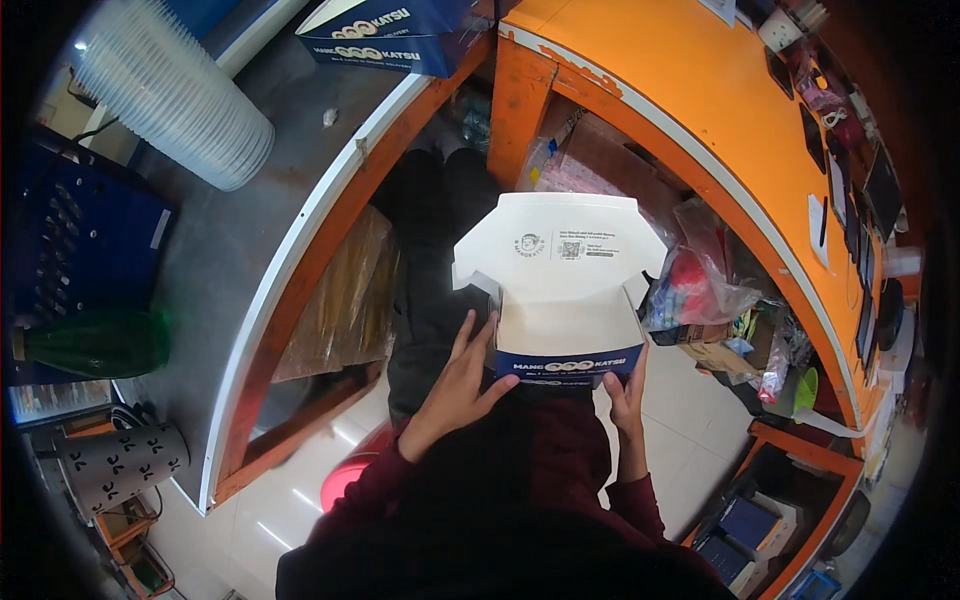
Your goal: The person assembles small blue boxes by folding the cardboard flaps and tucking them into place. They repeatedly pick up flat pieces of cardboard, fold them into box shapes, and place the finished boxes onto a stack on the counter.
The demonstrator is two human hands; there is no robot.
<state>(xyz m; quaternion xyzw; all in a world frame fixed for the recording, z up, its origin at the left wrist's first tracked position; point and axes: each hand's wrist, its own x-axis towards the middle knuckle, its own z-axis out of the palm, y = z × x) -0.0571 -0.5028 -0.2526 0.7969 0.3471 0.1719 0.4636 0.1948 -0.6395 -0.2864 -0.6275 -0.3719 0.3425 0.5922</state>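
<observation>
A paper takeaway box (568,364), dark blue outside and white inside, sits over my lap with its lid (560,238) standing open on the far side. Nothing shows on the part of its white floor that I can see. My left hand (455,378) grips the near left corner, the thumb on the front wall and the fingers along the left side. At the near right corner my right hand (627,400) holds the box, its thumb against the front and its fingers partly hidden by the side wall. A side flap sticks out on each side below the lid.
On the dark left counter stand a tall stack of clear plastic cups (175,100), a green bottle (95,342) and folded blue boxes (375,50). An orange counter (690,80) curves along the right, above bagged goods (695,280). A pink stool (350,465) is partly visible below.
</observation>
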